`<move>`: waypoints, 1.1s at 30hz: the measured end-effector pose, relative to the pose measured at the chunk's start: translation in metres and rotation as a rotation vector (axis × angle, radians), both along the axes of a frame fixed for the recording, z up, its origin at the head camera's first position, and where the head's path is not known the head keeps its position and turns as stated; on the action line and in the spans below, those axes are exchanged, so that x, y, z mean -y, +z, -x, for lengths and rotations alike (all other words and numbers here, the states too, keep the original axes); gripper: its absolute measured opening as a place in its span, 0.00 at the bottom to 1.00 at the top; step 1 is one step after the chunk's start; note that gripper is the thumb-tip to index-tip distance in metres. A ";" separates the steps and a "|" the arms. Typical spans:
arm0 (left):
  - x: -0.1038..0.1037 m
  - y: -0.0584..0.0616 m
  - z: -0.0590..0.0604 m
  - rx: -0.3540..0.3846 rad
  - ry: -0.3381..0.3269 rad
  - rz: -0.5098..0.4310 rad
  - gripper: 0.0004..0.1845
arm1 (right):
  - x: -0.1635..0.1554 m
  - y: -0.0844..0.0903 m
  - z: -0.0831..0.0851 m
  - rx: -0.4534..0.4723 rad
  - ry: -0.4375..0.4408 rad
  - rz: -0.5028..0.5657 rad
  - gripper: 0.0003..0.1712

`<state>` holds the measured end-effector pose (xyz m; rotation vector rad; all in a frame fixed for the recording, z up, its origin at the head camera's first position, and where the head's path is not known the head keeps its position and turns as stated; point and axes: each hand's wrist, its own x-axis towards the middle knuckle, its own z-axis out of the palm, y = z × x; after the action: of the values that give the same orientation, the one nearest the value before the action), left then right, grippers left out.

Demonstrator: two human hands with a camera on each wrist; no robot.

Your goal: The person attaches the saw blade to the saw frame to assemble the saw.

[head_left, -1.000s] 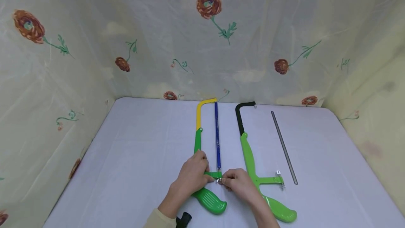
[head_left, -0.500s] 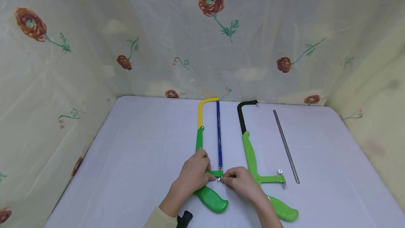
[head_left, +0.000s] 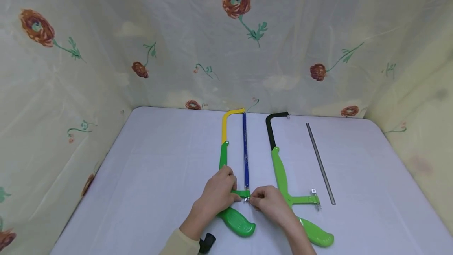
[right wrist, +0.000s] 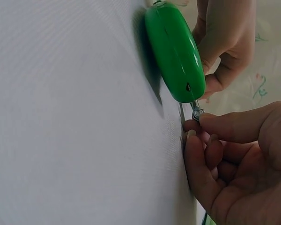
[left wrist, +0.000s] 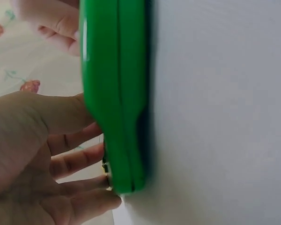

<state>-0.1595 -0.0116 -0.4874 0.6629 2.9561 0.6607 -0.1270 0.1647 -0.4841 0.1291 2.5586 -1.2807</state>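
A hacksaw with a green handle [head_left: 236, 222] and a yellow front frame [head_left: 224, 127] lies on the white-covered table. Its blue blade [head_left: 245, 149] runs from the yellow tip down to the green crosspiece [head_left: 241, 193]. My left hand [head_left: 216, 188] grips the green frame near that crosspiece, thumb along it. With thumb and fingers, my right hand [head_left: 269, 203] pinches the small metal wing nut [head_left: 246, 199] at the crosspiece's end. In the right wrist view the fingertips partly hide the wing nut [right wrist: 197, 112]. The handle [left wrist: 114, 61] fills the middle of the left wrist view.
Right of my right hand lies a second hacksaw [head_left: 279, 172], light green and black, with no blade fitted. A loose grey blade [head_left: 320, 162] lies beyond it. Near my left sleeve is a black object [head_left: 207, 243]. Flowered cloth [head_left: 265, 70] walls the table.
The head view has shifted slightly. Both hands stay at the same places on the hacksaw, with the right fingertips moving only a little at the wing nut.
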 end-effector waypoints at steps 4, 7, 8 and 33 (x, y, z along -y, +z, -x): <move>0.001 0.000 0.003 0.046 0.002 -0.035 0.10 | 0.000 0.001 0.000 -0.017 -0.007 -0.007 0.03; 0.001 0.000 0.004 0.067 0.005 -0.049 0.08 | 0.000 0.001 0.000 -0.023 -0.015 -0.011 0.03; 0.001 0.000 0.004 0.069 0.004 -0.049 0.07 | 0.000 0.001 0.000 -0.025 -0.016 -0.012 0.03; 0.003 0.002 0.001 0.041 -0.001 -0.027 0.07 | -0.009 -0.001 -0.001 -0.037 0.038 0.140 0.04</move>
<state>-0.1610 -0.0148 -0.4853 0.6440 2.9144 0.7061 -0.1264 0.1739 -0.4853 0.0295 2.4792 -1.4546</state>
